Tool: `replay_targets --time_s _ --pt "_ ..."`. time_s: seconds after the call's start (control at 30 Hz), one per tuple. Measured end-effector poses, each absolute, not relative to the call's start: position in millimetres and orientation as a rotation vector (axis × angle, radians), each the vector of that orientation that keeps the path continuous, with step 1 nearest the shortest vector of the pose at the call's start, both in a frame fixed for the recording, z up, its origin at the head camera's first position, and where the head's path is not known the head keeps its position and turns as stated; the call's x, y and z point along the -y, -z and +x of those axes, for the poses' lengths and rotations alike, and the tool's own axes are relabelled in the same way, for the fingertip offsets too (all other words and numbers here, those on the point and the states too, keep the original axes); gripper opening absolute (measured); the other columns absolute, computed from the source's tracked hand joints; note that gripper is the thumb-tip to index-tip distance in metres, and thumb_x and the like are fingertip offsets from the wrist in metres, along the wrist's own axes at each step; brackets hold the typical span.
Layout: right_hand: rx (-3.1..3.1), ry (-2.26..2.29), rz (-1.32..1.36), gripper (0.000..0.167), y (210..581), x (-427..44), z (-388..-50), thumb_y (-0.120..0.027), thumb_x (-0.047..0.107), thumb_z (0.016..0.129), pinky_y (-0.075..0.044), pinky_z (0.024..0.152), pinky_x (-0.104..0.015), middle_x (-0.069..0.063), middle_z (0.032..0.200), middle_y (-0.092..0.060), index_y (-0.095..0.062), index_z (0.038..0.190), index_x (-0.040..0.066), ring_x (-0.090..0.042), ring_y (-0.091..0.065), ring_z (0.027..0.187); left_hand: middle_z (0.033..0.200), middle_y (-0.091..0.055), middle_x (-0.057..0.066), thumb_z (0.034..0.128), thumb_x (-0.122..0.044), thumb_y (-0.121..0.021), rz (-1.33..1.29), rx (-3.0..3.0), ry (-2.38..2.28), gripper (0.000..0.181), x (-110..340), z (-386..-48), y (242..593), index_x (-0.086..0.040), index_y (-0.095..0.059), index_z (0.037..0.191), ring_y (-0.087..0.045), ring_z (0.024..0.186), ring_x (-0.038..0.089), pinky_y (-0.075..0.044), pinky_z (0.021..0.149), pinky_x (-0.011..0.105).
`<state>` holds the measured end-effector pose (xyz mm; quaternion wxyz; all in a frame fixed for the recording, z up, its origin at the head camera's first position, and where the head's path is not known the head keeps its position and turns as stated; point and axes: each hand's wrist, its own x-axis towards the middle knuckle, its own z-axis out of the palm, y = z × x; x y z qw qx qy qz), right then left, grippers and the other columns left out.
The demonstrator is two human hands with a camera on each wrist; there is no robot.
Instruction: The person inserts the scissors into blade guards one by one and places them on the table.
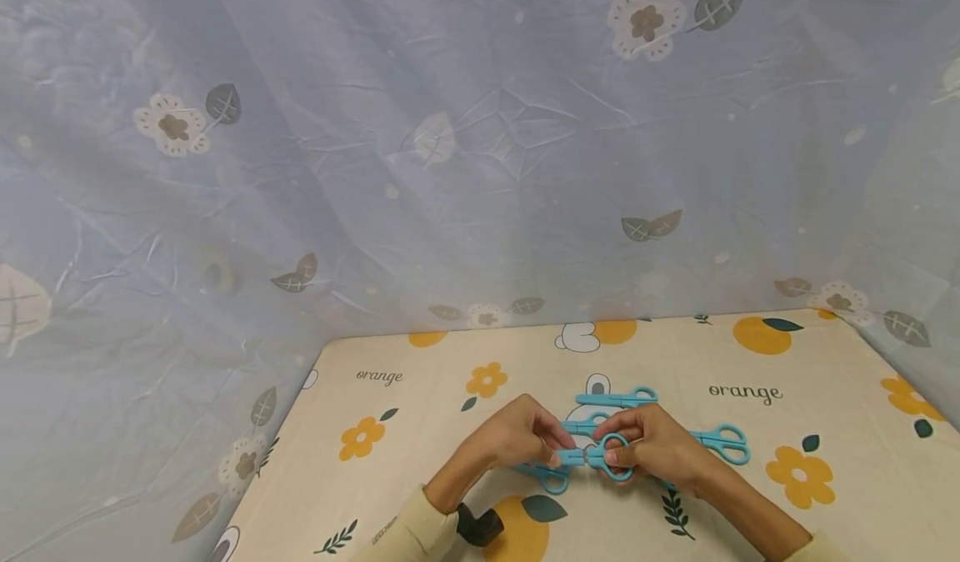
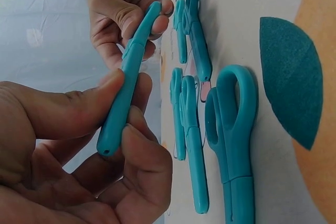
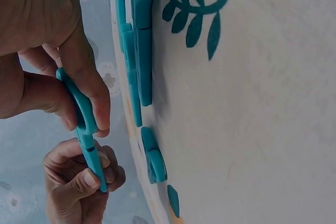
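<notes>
Both hands hold one pair of turquoise scissors (image 1: 596,455) above the table. My left hand (image 1: 517,434) pinches the blade cover (image 2: 119,111) between thumb and fingers. On the other end, my right hand (image 1: 662,444) grips the finger loops (image 3: 83,106). A narrow gap shows between cover and handles in the head view. More turquoise scissors lie on the cloth around the hands: one pair (image 1: 609,399) behind, another (image 1: 723,443) to the right, and one (image 2: 239,129) below the left hand. The right hand partly hides others in the head view.
A cream tablecloth (image 1: 420,403) printed with oranges, flowers and leaves covers the table. Grey-blue patterned sheeting (image 1: 480,170) rises behind it and along both sides. A dark strap piece (image 1: 480,526) sits at the left wrist.
</notes>
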<state>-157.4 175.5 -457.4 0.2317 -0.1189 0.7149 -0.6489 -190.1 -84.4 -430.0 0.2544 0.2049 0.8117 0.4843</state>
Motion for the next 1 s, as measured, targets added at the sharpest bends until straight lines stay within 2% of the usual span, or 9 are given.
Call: replay_targets --time_s 0.17,0.37,0.47,0.67,0.87,1.0 --pt "-1.935 1.798 -0.300 0.040 457 -175 -157 -0.073 0.001 0.099 -0.067 0.072 -0.036 -0.007 0.087 -0.076 -0.060 0.131 -0.020 -0.029 -0.081 0.087 0.090 -0.080 0.019 0.0795 0.019 -0.080 0.575 -2.240 -1.302 0.024 83 -190 429 0.001 -0.084 0.095 -0.062 0.074 0.008 -0.048 0.063 0.018" --pt "-2.061 1.782 -0.348 0.038 459 -171 -156 -0.076 0.001 0.096 -0.065 0.069 -0.032 -0.005 0.085 -0.071 -0.065 0.126 -0.017 -0.022 -0.078 0.080 0.084 -0.079 0.011 0.0799 0.018 -0.080 0.538 -2.239 -1.322 0.023 81 -191 431 0.000 -0.085 0.093 -0.064 0.074 0.008 -0.048 0.064 0.018" --pt "-2.104 1.772 -0.371 0.036 461 -168 -155 -0.077 0.002 0.095 -0.064 0.069 -0.031 -0.006 0.088 -0.069 -0.066 0.126 -0.015 -0.019 -0.076 0.080 0.085 -0.079 0.013 0.0809 0.018 -0.080 0.516 -2.216 -1.333 0.023 82 -191 432 -0.001 -0.085 0.094 -0.066 0.074 0.009 -0.050 0.064 0.019" --pt "-2.096 1.760 -0.382 0.036 462 -168 -159 -0.076 0.005 0.097 -0.064 0.070 -0.031 -0.006 0.089 -0.066 -0.066 0.127 -0.013 -0.020 -0.076 0.082 0.090 -0.081 0.014 0.0833 0.013 -0.081 0.521 -2.162 -1.319 0.021 87 -197 433 -0.002 -0.085 0.098 -0.069 0.077 0.011 -0.052 0.067 0.021" --pt "-2.137 1.691 -0.407 0.036 461 -166 -163 -0.076 0.011 0.099 -0.065 0.073 -0.036 -0.010 0.096 -0.067 -0.068 0.128 -0.008 -0.026 -0.077 0.088 0.090 -0.080 0.008 0.0872 0.010 -0.079 0.530 -2.121 -1.287 0.020 93 -206 435 -0.003 -0.084 0.102 -0.068 0.074 0.011 -0.051 0.060 0.025" --pt "-2.145 1.662 -0.414 0.036 459 -165 -165 -0.075 0.014 0.100 -0.065 0.073 -0.038 -0.011 0.098 -0.069 -0.067 0.129 -0.007 -0.026 -0.076 0.088 0.091 -0.081 0.008 0.0894 0.008 -0.078 0.531 -2.094 -1.280 0.020 96 -210 434 -0.004 -0.084 0.104 -0.068 0.074 0.011 -0.053 0.060 0.026"
